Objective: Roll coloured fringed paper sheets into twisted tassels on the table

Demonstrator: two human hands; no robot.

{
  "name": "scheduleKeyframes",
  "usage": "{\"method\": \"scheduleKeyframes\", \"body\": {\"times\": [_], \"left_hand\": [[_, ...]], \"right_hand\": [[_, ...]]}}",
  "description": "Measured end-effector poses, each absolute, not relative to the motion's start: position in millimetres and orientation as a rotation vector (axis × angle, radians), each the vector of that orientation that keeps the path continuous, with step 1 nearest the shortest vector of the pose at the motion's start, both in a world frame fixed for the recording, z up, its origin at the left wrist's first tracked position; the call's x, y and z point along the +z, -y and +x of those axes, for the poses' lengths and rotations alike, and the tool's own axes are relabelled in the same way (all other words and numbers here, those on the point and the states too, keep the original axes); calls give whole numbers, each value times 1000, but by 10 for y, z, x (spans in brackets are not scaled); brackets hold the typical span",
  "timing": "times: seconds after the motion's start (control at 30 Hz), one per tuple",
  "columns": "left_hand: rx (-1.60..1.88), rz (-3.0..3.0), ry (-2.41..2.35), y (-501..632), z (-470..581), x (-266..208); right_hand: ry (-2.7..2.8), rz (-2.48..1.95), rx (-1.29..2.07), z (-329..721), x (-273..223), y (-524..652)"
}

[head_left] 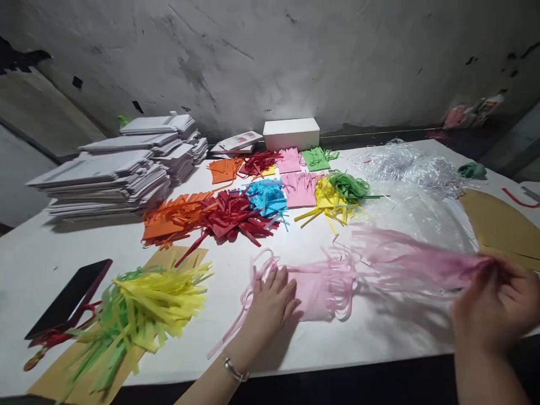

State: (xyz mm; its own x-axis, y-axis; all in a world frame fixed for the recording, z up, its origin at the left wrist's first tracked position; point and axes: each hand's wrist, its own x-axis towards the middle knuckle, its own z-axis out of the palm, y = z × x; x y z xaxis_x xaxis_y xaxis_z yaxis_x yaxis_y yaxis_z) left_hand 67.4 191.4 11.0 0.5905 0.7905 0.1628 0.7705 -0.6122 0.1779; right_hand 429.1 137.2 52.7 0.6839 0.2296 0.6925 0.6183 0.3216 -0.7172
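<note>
Fingers flat and a little apart, my left hand [273, 301] presses on the left end of a light pink fringed paper sheet [314, 289] near the table's front edge. Off to the right, my right hand [495, 298] is closed around the gathered end of a pink paper tassel [409, 259]. The tassel's strips stretch out leftward, blurred by motion, with their tips close to the sheet's right fringe. On the left, a yellow tassel [169, 289] and a green tassel [105, 332] lie overlapped on brown card [126, 368].
Fringed paper bundles in orange [172, 219], dark red [230, 216], blue [268, 197] and yellow [331, 199] line the table's middle. White paper stacks [105, 180], a white box [291, 134] and clear shredded film [405, 163] stand behind. A dark phone [70, 298] lies left.
</note>
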Motion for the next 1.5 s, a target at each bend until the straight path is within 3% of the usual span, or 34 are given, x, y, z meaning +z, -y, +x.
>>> {"method": "scheduleKeyframes", "body": {"times": [0.13, 0.23, 0.4, 0.5, 0.67, 0.9, 1.17, 1.5], "left_hand": [[851, 2454, -1064, -1745, 850, 588], [908, 2129, -774, -1528, 1221, 900], [581, 1426, -596, -1314, 1797, 914], [569, 1221, -597, -1240, 1932, 792], [750, 1322, -674, -1135, 2025, 660], [650, 1875, -554, -1244, 2164, 638], [381, 2193, -363, -1702, 2679, 860], [37, 2844, -497, -2676, 4087, 346]], "right_hand": [[1730, -1315, -635, 4184, 730, -814], [2131, -1226, -511, 3900, 774, -588], [1987, -1206, -265, 3596, 794, -498], [1698, -1188, -78, 3506, 793, -479], [1452, -1200, 234, 3447, 575, -358], [1503, -1344, 46, 3633, 330, -231], [1302, -1445, 594, 3930, 104, -173], [1166, -1482, 409, 4115, -343, -180]]}}
